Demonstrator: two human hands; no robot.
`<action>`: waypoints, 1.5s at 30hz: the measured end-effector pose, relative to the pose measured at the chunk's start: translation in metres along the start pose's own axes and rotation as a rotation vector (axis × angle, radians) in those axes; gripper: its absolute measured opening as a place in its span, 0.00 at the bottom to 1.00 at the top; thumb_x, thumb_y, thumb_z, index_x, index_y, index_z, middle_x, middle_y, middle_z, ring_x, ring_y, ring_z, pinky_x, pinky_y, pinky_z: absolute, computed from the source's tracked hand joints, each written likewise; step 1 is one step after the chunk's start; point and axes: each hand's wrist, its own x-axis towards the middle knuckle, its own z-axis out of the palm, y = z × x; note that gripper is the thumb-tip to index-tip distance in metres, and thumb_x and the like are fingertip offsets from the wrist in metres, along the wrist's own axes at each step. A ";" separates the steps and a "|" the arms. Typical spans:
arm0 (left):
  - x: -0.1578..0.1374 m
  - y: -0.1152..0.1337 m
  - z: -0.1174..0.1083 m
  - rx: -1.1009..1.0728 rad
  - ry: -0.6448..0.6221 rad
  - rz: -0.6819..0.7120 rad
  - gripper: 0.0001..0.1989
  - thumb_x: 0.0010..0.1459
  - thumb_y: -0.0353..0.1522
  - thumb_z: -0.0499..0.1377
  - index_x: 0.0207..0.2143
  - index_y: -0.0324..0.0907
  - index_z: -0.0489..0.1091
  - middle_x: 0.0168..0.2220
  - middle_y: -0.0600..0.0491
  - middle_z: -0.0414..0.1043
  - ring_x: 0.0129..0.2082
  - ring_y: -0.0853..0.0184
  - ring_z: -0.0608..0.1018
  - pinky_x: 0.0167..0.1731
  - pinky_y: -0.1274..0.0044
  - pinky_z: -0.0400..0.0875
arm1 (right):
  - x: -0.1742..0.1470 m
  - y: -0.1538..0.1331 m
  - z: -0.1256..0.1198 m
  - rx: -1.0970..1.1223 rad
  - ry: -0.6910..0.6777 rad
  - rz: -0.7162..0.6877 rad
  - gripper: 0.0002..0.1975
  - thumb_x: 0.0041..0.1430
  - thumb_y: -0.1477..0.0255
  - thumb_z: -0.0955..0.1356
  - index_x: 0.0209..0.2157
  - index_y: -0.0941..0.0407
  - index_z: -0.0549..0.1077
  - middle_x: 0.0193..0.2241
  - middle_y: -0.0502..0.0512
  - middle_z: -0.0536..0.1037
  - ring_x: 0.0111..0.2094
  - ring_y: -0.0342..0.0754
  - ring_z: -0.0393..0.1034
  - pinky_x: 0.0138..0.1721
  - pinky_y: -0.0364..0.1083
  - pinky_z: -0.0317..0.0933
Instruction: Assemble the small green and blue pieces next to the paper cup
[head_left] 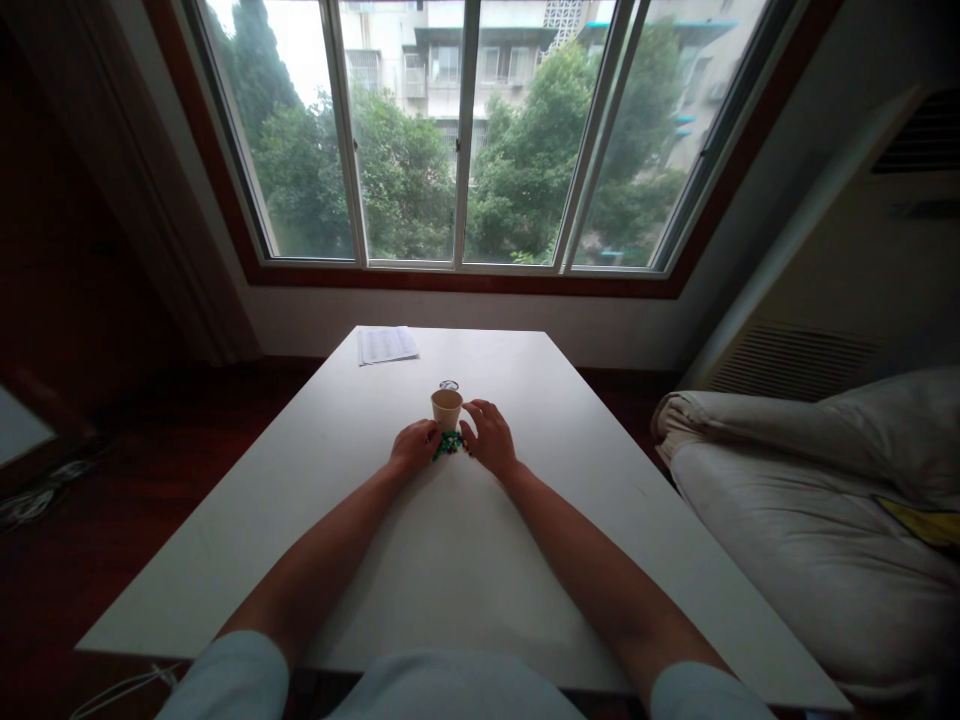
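Note:
A light brown paper cup [447, 405] stands upright near the middle of the white table [465, 560]. Right in front of it lies a small heap of beads [451, 442], mostly green and blue with a few other colours. At the heap's left edge is my left hand [416, 445], its fingers curled together; whatever they hold, if anything, is too small to make out. My right hand [489, 437] is open on the other side, thumb and fingers apart, with its fingertips close to the cup's right side. Whether they touch the cup is unclear.
Behind the cup lies a small thin dark loop [448, 384]. Printed paper sheets [387, 345] rest at the table's far left corner. A sofa or bed with pale covers [795, 490] stands along the right, and a window [461, 140] is beyond the table.

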 end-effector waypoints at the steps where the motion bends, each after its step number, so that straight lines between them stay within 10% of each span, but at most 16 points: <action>1: 0.000 0.000 0.000 0.000 0.003 0.001 0.11 0.65 0.35 0.54 0.38 0.45 0.76 0.37 0.52 0.77 0.36 0.66 0.76 0.36 0.77 0.64 | 0.000 0.001 0.001 -0.027 -0.008 0.039 0.16 0.69 0.66 0.61 0.54 0.55 0.71 0.50 0.64 0.72 0.51 0.58 0.65 0.53 0.57 0.61; 8: 0.001 -0.002 0.001 0.020 -0.001 -0.007 0.11 0.64 0.34 0.54 0.38 0.44 0.77 0.36 0.51 0.76 0.35 0.66 0.75 0.35 0.77 0.64 | -0.005 0.012 0.008 -0.213 -0.253 0.275 0.11 0.66 0.61 0.67 0.41 0.54 0.73 0.37 0.60 0.77 0.37 0.52 0.71 0.39 0.48 0.59; 16: 0.002 -0.005 0.002 0.022 0.042 -0.035 0.10 0.64 0.34 0.55 0.36 0.44 0.75 0.36 0.52 0.73 0.38 0.66 0.74 0.37 0.76 0.63 | 0.000 -0.002 0.001 -0.334 -0.523 0.354 0.19 0.67 0.53 0.63 0.46 0.53 0.73 0.45 0.57 0.78 0.44 0.51 0.73 0.41 0.46 0.59; 45: 0.003 -0.011 0.005 0.107 -0.028 -0.106 0.11 0.62 0.35 0.57 0.44 0.44 0.76 0.43 0.48 0.74 0.44 0.62 0.73 0.45 0.74 0.66 | 0.002 -0.003 -0.001 -0.275 -0.596 0.293 0.14 0.70 0.60 0.62 0.45 0.52 0.74 0.43 0.55 0.78 0.44 0.48 0.71 0.42 0.43 0.57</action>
